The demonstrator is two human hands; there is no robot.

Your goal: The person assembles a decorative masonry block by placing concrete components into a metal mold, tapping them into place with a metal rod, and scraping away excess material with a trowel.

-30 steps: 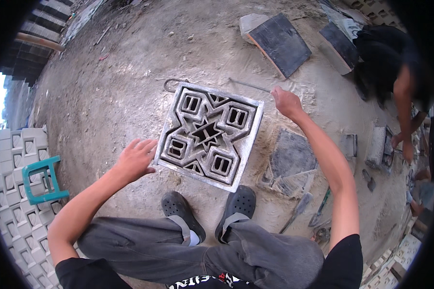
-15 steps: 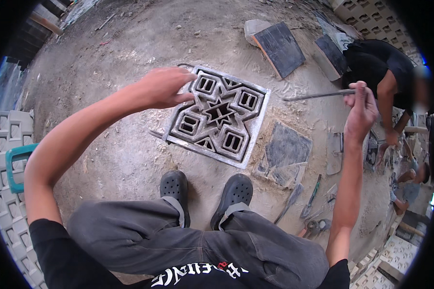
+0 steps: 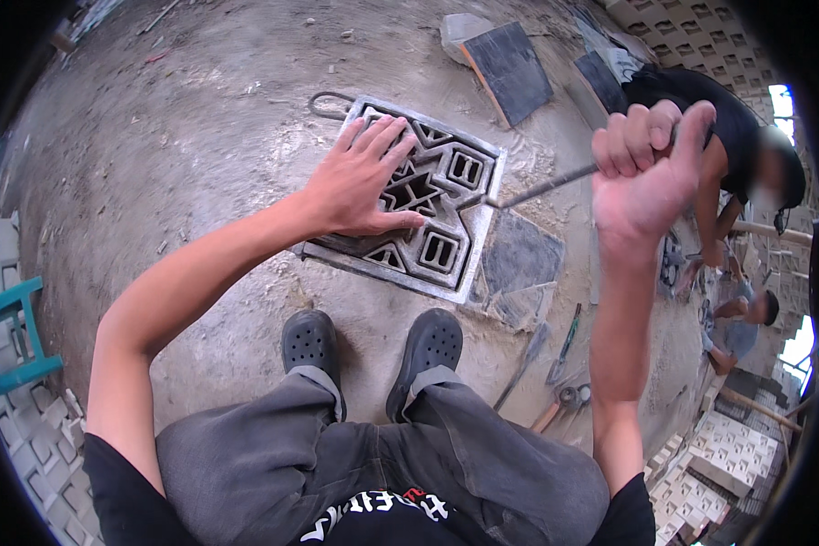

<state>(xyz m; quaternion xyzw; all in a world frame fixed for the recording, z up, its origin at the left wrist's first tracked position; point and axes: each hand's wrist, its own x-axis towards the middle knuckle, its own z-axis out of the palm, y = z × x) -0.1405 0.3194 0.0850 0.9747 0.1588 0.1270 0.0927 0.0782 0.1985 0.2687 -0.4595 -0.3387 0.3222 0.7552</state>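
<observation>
A square metal mould [image 3: 441, 205] with an openwork star pattern lies flat on the dusty ground ahead of my feet. My left hand [image 3: 364, 182] is spread over its left part, fingers apart and palm down, hiding some of the pattern. A wire loop handle [image 3: 329, 104] sticks out at its far left corner. My right hand [image 3: 651, 164], raised at the right, is closed around a thin metal rod [image 3: 555, 185]. The rod slants down to the left, its tip at the mould's right edge; I cannot tell whether they touch.
Dark flat boards [image 3: 510, 73] lie beyond the mould. A broken dark slab [image 3: 521, 257] lies right of it, near hand tools [image 3: 566, 341]. A co-worker in black [image 3: 692, 105] bends at the far right, another person [image 3: 737, 323] beyond. A teal stool [image 3: 18, 337] stands left, near stacked pale blocks.
My left hand has moved right, from the mould's left edge onto its top, with fingers spreading. My right fist has turned, and the rod's tip has come left to the mould's edge.
</observation>
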